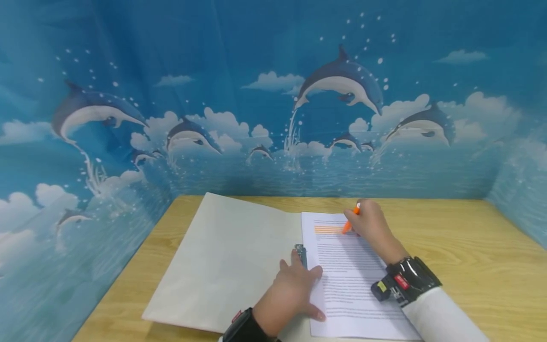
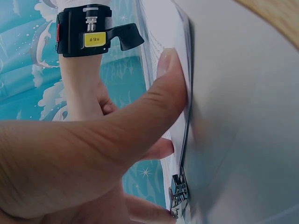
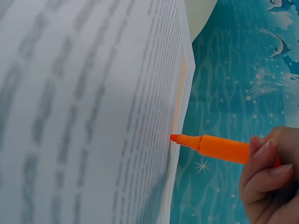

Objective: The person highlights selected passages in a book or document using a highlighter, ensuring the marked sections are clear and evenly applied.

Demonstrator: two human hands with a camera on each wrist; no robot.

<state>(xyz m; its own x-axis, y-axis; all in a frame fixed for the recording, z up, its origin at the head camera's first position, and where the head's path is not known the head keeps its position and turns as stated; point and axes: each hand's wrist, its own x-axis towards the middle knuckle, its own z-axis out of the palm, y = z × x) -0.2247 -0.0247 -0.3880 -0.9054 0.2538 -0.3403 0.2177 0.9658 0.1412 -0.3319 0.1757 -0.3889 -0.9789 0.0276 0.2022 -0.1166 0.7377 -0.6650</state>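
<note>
In the head view my right hand [image 1: 372, 223] grips an orange highlighter [image 1: 349, 222] over the upper part of a printed sheet [image 1: 350, 285]. Several orange lines [image 1: 328, 229] mark the text near the top. The right wrist view shows the highlighter's tip [image 3: 174, 138] at the paper, beside the coloured lines. My left hand [image 1: 295, 287] lies spread on the left margin of the sheets, its thumb pressing the paper low down. Its fingertips reach a metal clip [image 1: 301, 254] at the folder's spine, also visible as a clip [image 2: 179, 191] in the left wrist view.
The pages lie in an opened pale folder [image 1: 226, 261], whose cover spreads to the left. Under it is a wooden table [image 1: 478, 256]. A blue dolphin-print cloth [image 1: 256, 95] hangs behind and along the sides. Both wrists wear black camera straps [image 1: 412, 280].
</note>
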